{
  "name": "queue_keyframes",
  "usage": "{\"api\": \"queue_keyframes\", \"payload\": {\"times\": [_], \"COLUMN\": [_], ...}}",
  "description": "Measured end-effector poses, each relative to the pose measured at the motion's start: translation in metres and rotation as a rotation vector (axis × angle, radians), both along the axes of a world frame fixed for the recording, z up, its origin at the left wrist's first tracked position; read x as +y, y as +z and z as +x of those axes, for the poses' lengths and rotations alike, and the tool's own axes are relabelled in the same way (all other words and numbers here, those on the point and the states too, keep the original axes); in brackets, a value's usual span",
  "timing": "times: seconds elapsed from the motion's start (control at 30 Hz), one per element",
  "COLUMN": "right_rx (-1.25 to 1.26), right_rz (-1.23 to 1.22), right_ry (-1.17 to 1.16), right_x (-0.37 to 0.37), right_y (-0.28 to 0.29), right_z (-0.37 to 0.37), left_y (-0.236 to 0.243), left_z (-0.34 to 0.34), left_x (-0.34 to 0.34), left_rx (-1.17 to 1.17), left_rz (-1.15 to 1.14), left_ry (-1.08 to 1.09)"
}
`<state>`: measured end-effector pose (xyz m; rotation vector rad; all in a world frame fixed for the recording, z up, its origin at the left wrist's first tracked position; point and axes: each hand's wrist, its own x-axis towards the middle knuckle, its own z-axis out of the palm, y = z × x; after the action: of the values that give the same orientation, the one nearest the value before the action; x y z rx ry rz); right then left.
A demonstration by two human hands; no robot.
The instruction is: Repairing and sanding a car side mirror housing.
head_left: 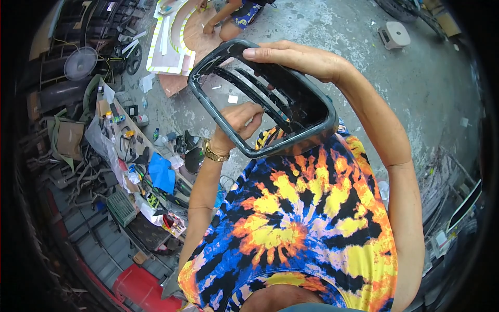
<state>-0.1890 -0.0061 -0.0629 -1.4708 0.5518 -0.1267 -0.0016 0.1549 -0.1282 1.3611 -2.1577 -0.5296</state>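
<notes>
One glossy black frame is held up by the right hand, the thumb being laid over its upper rim and the fingers wrapped behind. Through its opening the left hand is seen with bent fingers; whether anything is pinched or touched there cannot be told. The frame may be judged light and stiff, with a smooth, perhaps slippery finish; it is best grasped by the thick rim, since the slim curved bars could be cracked. Left of the left hand, movement could be hampered by a dark heap of parts. Beyond both hands, a pale curved panel is laid out, the space beside it being taken up by a co-worker. Farther left of the left hand a caged fan is placed; beyond the right hand, a white stool. At the left wrist a gold watch is worn, by which the rim could be scratched.
</notes>
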Motion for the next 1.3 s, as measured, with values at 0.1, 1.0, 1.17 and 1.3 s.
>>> {"api": "queue_keyframes", "payload": {"times": [0.1, 1.0, 1.17, 1.3], "right_rx": [-0.034, -0.056, -0.094, -0.063], "right_rz": [-0.028, 0.074, 0.045, 0.062], "right_ry": [-0.029, 0.052, -0.031, 0.013], "right_x": [0.005, 0.020, 0.030, 0.031], "right_y": [0.001, -0.008, -0.020, -0.013], "right_z": [-0.002, -0.002, -0.008, -0.007], "left_y": [-0.015, -0.009, -0.013, -0.011], "left_z": [-0.005, -0.018, -0.011, -0.008], "left_x": [0.012, 0.025, 0.039, 0.037], "left_rx": [0.283, 0.669, 0.361, 0.041], "left_rz": [0.080, 0.386, 0.100, -0.118], "left_ry": [0.157, 0.380, 0.250, 0.080]}}
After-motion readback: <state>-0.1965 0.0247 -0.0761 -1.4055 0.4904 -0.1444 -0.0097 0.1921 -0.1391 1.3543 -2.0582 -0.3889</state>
